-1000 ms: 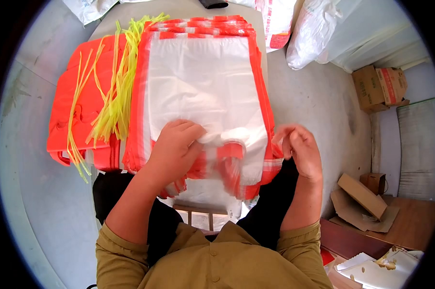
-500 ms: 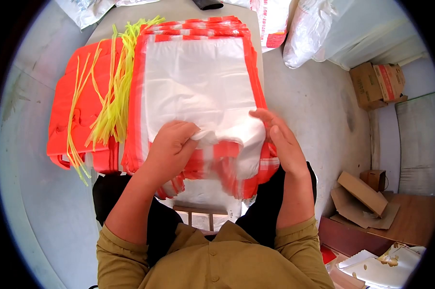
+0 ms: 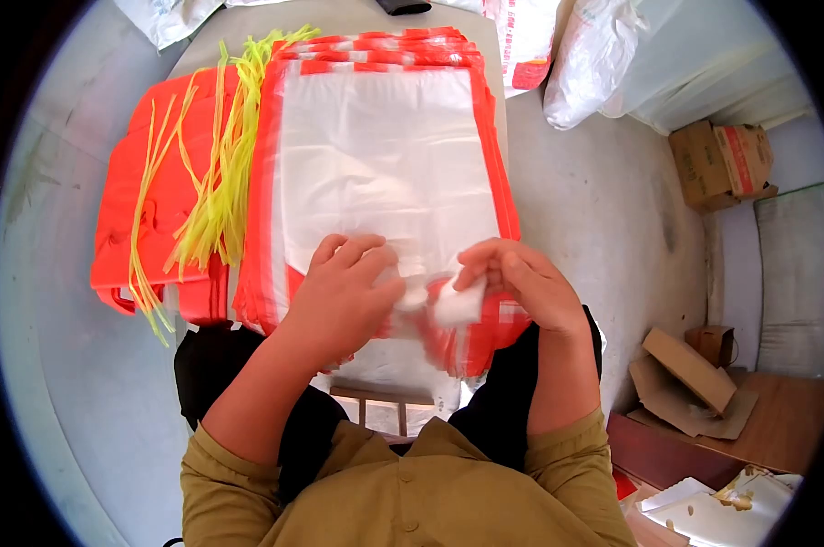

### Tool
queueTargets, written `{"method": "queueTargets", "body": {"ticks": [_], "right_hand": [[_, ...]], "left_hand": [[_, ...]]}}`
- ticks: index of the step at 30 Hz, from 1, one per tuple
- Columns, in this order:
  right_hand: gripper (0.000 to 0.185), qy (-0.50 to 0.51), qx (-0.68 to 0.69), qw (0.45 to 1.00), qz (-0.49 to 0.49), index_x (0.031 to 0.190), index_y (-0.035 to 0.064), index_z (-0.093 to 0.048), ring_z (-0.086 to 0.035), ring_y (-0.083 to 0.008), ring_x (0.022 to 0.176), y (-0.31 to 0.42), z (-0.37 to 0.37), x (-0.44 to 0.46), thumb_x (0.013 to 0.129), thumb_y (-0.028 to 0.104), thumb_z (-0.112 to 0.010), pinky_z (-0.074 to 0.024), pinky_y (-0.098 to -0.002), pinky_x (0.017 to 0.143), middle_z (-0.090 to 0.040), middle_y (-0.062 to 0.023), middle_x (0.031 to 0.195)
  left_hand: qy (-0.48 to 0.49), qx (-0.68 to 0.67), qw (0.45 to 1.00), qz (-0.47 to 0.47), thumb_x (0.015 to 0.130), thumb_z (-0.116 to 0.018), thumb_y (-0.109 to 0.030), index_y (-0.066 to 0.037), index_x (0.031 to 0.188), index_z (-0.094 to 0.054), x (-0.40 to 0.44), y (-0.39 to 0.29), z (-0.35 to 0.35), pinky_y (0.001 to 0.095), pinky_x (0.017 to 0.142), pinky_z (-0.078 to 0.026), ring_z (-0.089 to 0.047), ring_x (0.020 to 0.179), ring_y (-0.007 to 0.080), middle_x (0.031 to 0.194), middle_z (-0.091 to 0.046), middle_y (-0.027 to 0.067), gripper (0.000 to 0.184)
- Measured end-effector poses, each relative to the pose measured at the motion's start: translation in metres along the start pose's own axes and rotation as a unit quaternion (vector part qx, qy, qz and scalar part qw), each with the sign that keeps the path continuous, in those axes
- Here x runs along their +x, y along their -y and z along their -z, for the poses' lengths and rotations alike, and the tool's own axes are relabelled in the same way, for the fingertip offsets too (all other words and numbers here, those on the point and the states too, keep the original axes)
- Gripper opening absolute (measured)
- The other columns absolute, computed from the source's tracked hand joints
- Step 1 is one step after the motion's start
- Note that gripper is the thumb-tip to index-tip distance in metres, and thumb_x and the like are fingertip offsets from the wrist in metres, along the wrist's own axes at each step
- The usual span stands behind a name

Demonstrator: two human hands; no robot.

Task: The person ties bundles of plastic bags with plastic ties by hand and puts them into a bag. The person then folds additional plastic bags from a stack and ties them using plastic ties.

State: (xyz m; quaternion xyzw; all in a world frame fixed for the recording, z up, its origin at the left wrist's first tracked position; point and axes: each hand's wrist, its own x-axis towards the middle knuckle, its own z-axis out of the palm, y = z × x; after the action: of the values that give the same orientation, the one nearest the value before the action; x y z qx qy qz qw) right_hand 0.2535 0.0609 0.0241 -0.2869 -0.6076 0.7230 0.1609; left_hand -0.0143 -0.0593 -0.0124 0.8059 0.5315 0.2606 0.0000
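Since the bag looks thin, limp and slippery, it likely wants a light near-edge hold; it tops the stack on the desk, right grip pinching a near-right fold, left grip curled, its hold unclear.

Bags, one stack: translucent white, red borders. Lying flat on table; far edges staggered in steps, near end crumpled, partly blurred.

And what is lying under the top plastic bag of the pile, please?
Under the top bag, more red-edged bags show beyond its far edge. What lies beneath its middle is covered and cannot be seen.
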Motion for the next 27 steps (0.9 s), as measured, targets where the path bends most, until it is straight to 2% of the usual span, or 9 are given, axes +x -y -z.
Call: {"method": "queueTargets", "body": {"ticks": [1,2,6,8,12,15,18,21,27], "right_hand": [[0.047,-0.007,-0.004,1.000,-0.007,0.130,-0.0014,-0.065,-0.068,-0.0195,0.105,0.003,-0.005,0.007,0.112,0.039,-0.047,-0.0534,-0.0339,0.092,-0.071,-0.0116,0.114],[0.036,-0.008,0.010,1.000,-0.027,0.131,-0.0009,-0.065,-0.066,-0.0166,0.105,0.006,-0.009,0.015,0.112,0.022,-0.045,-0.0544,-0.0337,0.091,-0.071,-0.0098,0.116],[0.030,0.009,-0.003,0.998,-0.055,0.132,-0.0013,-0.062,-0.064,-0.0134,0.103,0.007,-0.017,0.034,0.106,0.009,-0.051,-0.0555,-0.0320,0.089,-0.069,-0.0076,0.119],[0.030,0.025,-0.017,0.998,-0.056,0.132,-0.0008,-0.060,-0.063,-0.0117,0.099,0.005,-0.018,0.039,0.103,0.003,-0.053,-0.0559,-0.0308,0.087,-0.068,-0.0056,0.120],[0.032,0.018,-0.061,0.996,-0.060,0.131,0.0009,-0.059,-0.060,-0.0087,0.095,0.004,-0.022,0.045,0.099,0.000,-0.059,-0.0554,-0.0286,0.082,-0.065,-0.0019,0.115],[0.029,-0.028,-0.107,0.992,-0.061,0.128,0.0010,-0.062,-0.059,-0.0075,0.089,0.002,-0.028,0.051,0.098,0.001,-0.062,-0.0533,-0.0267,0.077,-0.064,0.0003,0.108],[0.024,-0.049,-0.140,0.988,-0.046,0.122,0.0001,-0.066,-0.057,-0.0069,0.085,0.005,-0.034,0.060,0.098,0.003,-0.064,-0.0506,-0.0257,0.074,-0.064,0.0015,0.101],[0.020,-0.054,-0.191,0.980,-0.008,0.117,-0.0008,-0.070,-0.056,-0.0072,0.082,0.005,-0.039,0.065,0.098,0.005,-0.065,-0.0490,-0.0260,0.072,-0.065,0.0011,0.096],[0.025,-0.087,-0.337,0.930,0.115,0.118,-0.0006,-0.072,-0.060,-0.0143,0.079,-0.004,-0.046,0.074,0.095,0.006,-0.069,-0.0500,-0.0287,0.072,-0.066,-0.0060,0.094]], "left_hand": [[0.002,-0.002,1.000,0.001,0.066,-0.080,-0.018,-0.011,0.091,-0.064,0.000,-0.001,0.001,0.0476,0.103,-0.044,-0.060,0.123,0.0314,0.116,-0.066,0.0071,0.031],[0.004,-0.004,1.000,0.001,0.065,-0.081,-0.018,-0.011,0.092,-0.064,0.000,-0.002,0.004,0.0474,0.103,-0.044,-0.060,0.122,0.0313,0.116,-0.066,0.0071,0.033],[0.012,-0.019,1.000,0.002,0.060,-0.085,-0.019,-0.011,0.095,-0.064,-0.001,-0.002,0.006,0.0468,0.103,-0.043,-0.059,0.123,0.0310,0.118,-0.065,0.0073,0.041],[0.016,-0.028,0.999,0.009,0.072,-0.076,-0.015,-0.011,0.095,-0.064,0.000,-0.003,0.008,0.0470,0.102,-0.045,-0.061,0.123,0.0305,0.120,-0.067,0.0071,0.026],[0.013,-0.043,0.999,0.021,0.078,-0.071,-0.013,-0.010,0.095,-0.065,-0.003,-0.004,0.010,0.0463,0.102,-0.046,-0.062,0.123,0.0295,0.122,-0.068,0.0072,0.018],[0.020,-0.046,0.999,-0.001,0.064,-0.086,-0.020,-0.010,0.099,-0.064,-0.007,0.003,0.008,0.0470,0.103,-0.043,-0.058,0.126,0.0316,0.122,-0.064,0.0093,0.042],[0.034,-0.040,0.999,0.010,0.065,-0.085,-0.021,-0.010,0.097,-0.065,-0.009,0.001,0.009,0.0467,0.103,-0.043,-0.058,0.126,0.0318,0.123,-0.064,0.0112,0.039],[0.025,-0.049,0.998,0.035,0.078,-0.072,-0.015,-0.012,0.096,-0.070,-0.009,-0.003,0.010,0.0455,0.100,-0.047,-0.062,0.123,0.0301,0.126,-0.067,0.0098,0.018],[0.004,-0.063,0.996,0.063,0.076,-0.075,-0.014,-0.015,0.098,-0.073,-0.009,-0.005,0.012,0.0483,0.101,-0.048,-0.060,0.121,0.0378,0.143,-0.056,0.0154,0.022]]}}
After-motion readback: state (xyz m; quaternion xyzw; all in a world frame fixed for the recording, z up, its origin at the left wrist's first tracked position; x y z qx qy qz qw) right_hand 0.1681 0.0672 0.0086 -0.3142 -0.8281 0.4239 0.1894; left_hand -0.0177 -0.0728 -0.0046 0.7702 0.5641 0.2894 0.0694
